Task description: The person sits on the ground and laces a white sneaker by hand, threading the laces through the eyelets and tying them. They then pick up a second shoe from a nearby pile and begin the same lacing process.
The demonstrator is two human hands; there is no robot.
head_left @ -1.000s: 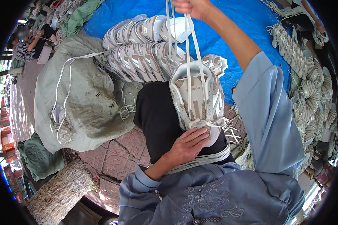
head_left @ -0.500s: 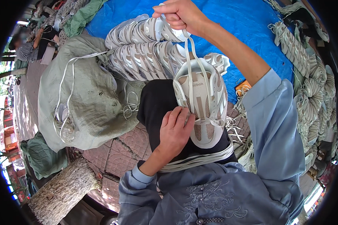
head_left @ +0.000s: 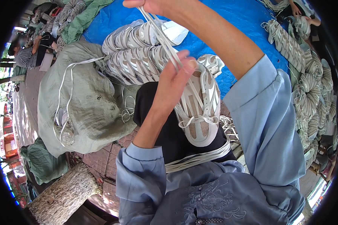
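Observation:
A beige and white sneaker [head_left: 199, 129] rests on my dark-trousered lap, toe toward me. Pale laces cross its toe end, and the long shoelace [head_left: 159, 35] stretches up and away to the left. At the top edge, partly cut off, my right hand [head_left: 154, 5] pinches the upper part of this lace. Lower down, my left hand [head_left: 172, 82] is slightly blurred; the lace passes between its thumb and fingers, just above the shoe's opening. A bundle of white laces [head_left: 199, 159] lies across my lap.
Rows of nested sneakers [head_left: 133, 63] lie on a blue tarp [head_left: 244, 22] ahead. A grey-green sack [head_left: 86, 101] with laces draped over it sits left, near a stone block [head_left: 64, 191]. Shoe stacks [head_left: 308, 86] line the right; other people are at the far left and upper right.
My left hand has risen from the shoe's toe to the lace above its opening. My right hand has moved left and farther up, drawing the lace with it. The sneaker has shifted slightly left.

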